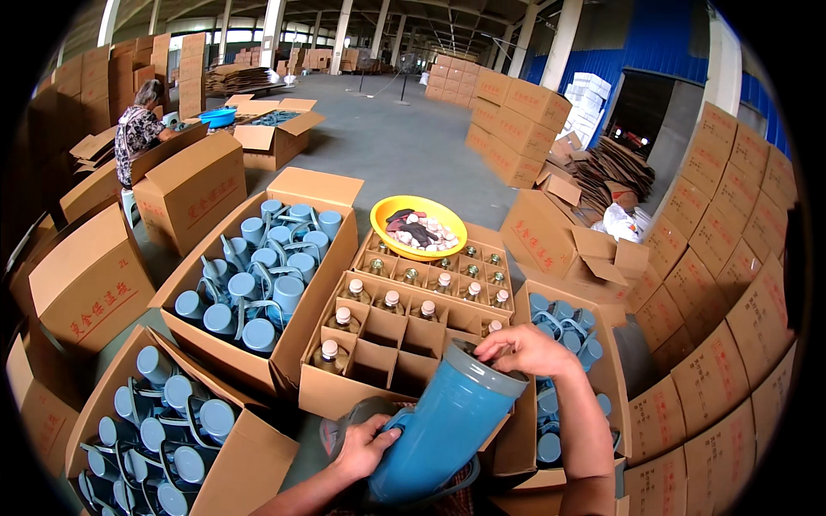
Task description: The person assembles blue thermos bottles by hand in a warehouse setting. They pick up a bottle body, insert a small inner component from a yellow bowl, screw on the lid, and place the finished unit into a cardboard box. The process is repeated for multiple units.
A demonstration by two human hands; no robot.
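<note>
A large blue thermos casing (447, 426) is tilted in front of me, its grey-rimmed open top leaning up and to the right. My left hand (366, 447) is closed on its left side, by the handle. At the mouth, my right hand (527, 351) bends its fingers over the rim and into the opening; what the fingertips hold, if anything, is hidden. Just beyond stands a divided carton (348, 400) with glass liners (329, 355) in several cells, many with white caps, while other cells nearby hold none. On that carton rests a yellow basin (387, 206) of white caps and dark cloth.
Open cartons of blue thermoses stand at the left (284, 181), front left (267, 456) and right (615, 378). Stacked cartons (697, 396) wall the right side. Another person (142, 129) sits at the far left near a blue basin (218, 117). Flattened cardboard (615, 172) lies farther back.
</note>
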